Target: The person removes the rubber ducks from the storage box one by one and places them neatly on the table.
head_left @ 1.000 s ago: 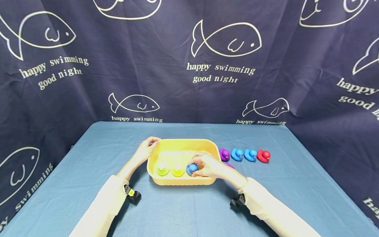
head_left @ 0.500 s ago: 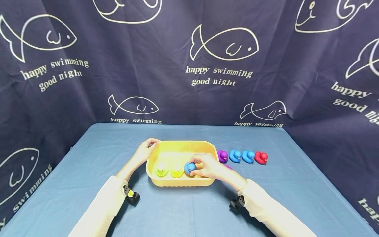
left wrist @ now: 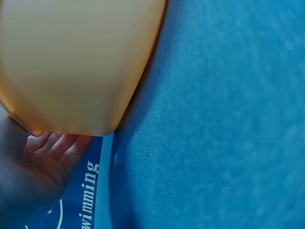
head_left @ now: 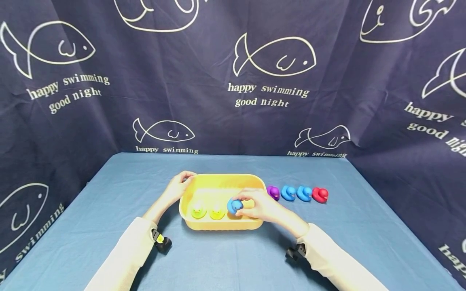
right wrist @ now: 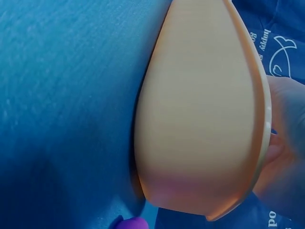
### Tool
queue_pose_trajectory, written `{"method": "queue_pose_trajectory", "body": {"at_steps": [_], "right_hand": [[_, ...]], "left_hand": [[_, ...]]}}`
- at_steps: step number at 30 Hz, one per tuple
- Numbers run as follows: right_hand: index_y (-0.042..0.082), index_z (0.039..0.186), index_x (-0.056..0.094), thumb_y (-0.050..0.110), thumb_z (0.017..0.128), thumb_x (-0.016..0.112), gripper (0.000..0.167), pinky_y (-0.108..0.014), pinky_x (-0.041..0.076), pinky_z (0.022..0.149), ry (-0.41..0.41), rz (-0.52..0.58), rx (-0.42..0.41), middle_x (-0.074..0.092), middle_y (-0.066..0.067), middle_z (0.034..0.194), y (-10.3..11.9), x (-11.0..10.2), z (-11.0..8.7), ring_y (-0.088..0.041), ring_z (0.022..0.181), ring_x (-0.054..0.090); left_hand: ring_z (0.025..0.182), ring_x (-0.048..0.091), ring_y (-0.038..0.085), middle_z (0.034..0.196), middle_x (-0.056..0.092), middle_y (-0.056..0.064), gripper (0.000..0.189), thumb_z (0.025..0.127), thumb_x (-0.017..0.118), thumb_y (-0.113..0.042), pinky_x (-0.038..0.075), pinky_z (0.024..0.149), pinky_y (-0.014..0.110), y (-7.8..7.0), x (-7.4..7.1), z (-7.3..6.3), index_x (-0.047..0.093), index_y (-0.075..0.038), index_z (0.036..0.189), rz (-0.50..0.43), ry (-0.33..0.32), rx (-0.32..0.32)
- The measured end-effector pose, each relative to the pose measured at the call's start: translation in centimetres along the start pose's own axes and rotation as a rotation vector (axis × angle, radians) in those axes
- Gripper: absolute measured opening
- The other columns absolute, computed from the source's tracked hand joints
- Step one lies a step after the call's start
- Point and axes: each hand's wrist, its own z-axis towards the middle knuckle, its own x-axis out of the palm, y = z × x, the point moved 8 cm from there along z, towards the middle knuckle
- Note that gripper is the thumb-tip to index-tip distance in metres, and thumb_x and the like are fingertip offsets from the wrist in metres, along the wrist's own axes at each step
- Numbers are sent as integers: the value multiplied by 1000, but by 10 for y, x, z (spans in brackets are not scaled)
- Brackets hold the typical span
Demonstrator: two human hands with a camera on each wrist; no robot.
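A yellow plastic tub (head_left: 223,225) stands on the table. My left hand (head_left: 177,186) grips its far left corner, with the fingers behind the wall in the left wrist view. My right hand (head_left: 259,204) reaches over the right side into the tub and holds a blue rubber duck (head_left: 234,206) between thumb and fingers. Left of that duck, two yellow rubber ducks sit in the tub: one yellow duck (head_left: 217,211) in the middle and another yellow duck (head_left: 198,210) at the left. In the right wrist view, the tub wall hides the fingertips and the duck.
Right of the tub, a purple duck (head_left: 274,192), two blue ducks (head_left: 289,193) and a red duck (head_left: 320,195) stand in a row. Another purple duck (right wrist: 132,223) shows partly in the right wrist view. A dark curtain (head_left: 218,81) hangs behind the blue-covered table (head_left: 218,258).
The head view has tilted up slightly. My right wrist has shifted a little to the right, while the blue duck stays at nearly the same spot in the tub. The left hand keeps its hold.
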Motion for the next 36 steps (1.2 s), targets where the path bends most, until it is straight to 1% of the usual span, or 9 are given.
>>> {"method": "queue_pose_trajectory", "body": {"at_steps": [5,9,12,18,22,26,27,33,36], "right_hand": [[7,103,67,22,71,81,38,-33,52,82,-8,7,93,69,-2,95,-4,-6,-2,-19,89,63],[13,103,68,26,72,81,36,-32,52,84,-1,23,150,69,4,96,-9,-10,-4,-13,92,63],[16,105,69,30,73,80,37,-30,51,83,2,17,173,69,8,97,-11,-14,-6,-10,92,63],[16,104,70,31,73,80,37,-30,51,82,-23,13,159,70,8,96,-8,-23,-11,-9,91,63],[16,105,69,32,73,80,37,-32,50,83,-31,34,168,69,9,98,-8,-29,-15,-13,92,62],[16,105,69,30,74,79,36,-34,50,84,-41,54,163,69,9,97,-7,-35,-19,-15,92,62],[15,105,69,29,74,79,35,-34,50,84,-47,55,158,69,9,97,-6,-37,-20,-13,92,62],[15,107,68,25,73,80,37,-34,51,85,-73,31,159,68,7,100,-7,-45,-28,-10,93,63],[14,107,68,24,73,80,38,-32,51,84,-96,9,134,68,7,99,-7,-50,-31,-10,91,63]], "left_hand": [[90,58,18,109,63,15,25,97,49,-18,46,76,23,2,0,1,61,-2,112,4,5,-4],[90,59,21,109,63,16,25,97,49,-17,46,77,26,-1,0,1,61,-1,112,-9,8,4],[91,59,22,109,63,16,25,97,49,-16,46,77,27,-2,0,1,61,-1,112,-10,5,8],[92,58,22,109,63,16,25,97,48,-15,46,78,28,-3,0,0,61,-1,113,6,8,6],[92,58,22,109,63,16,25,98,48,-16,46,78,27,-2,0,0,61,-1,113,1,13,1],[89,59,20,109,63,16,25,97,48,-16,46,76,26,-1,0,0,61,-1,113,-7,13,-2],[89,59,20,109,63,16,25,97,48,-16,46,76,26,-1,0,0,61,-1,113,-7,13,-2],[88,58,19,109,63,16,25,97,48,-17,46,76,26,1,0,1,61,-2,113,-4,11,-1],[90,58,20,109,63,16,25,97,49,-16,46,77,27,1,0,1,61,-1,113,-2,9,2]]}}
